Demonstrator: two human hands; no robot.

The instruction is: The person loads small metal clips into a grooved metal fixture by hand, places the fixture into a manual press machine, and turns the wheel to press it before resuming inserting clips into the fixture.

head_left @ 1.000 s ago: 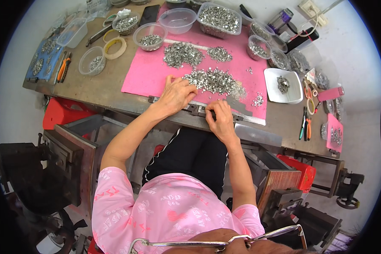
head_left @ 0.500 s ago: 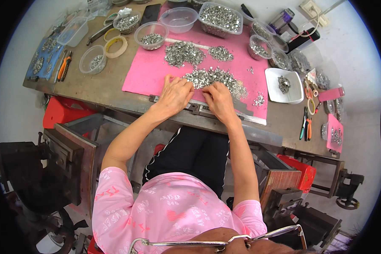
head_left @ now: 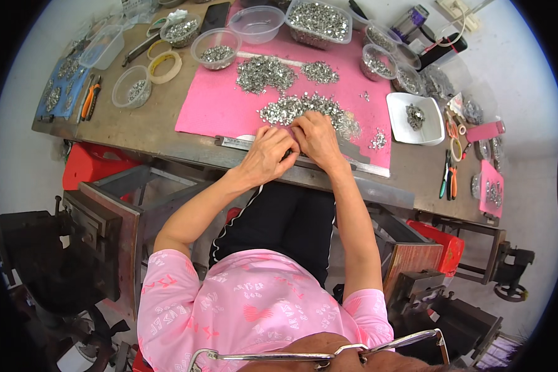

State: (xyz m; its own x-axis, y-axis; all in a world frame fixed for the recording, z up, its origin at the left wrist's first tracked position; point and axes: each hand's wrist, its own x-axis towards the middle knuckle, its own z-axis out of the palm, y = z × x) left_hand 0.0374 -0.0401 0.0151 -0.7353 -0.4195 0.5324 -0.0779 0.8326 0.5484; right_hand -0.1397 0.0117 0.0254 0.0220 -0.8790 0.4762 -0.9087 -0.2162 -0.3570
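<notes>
Silvery pieces (head_left: 297,106), heaped just beyond left fingers (head_left: 282,141) and right fingers (head_left: 304,126), both curled, grip unclear

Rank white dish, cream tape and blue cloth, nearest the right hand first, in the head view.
1. White dish: right of the right hand.
2. Cream tape: left, beyond the pink cloth.
3. Blue cloth: far left.

A printed pink shirt (head_left: 260,301) tops white-piped black trousers (head_left: 276,223).
</notes>
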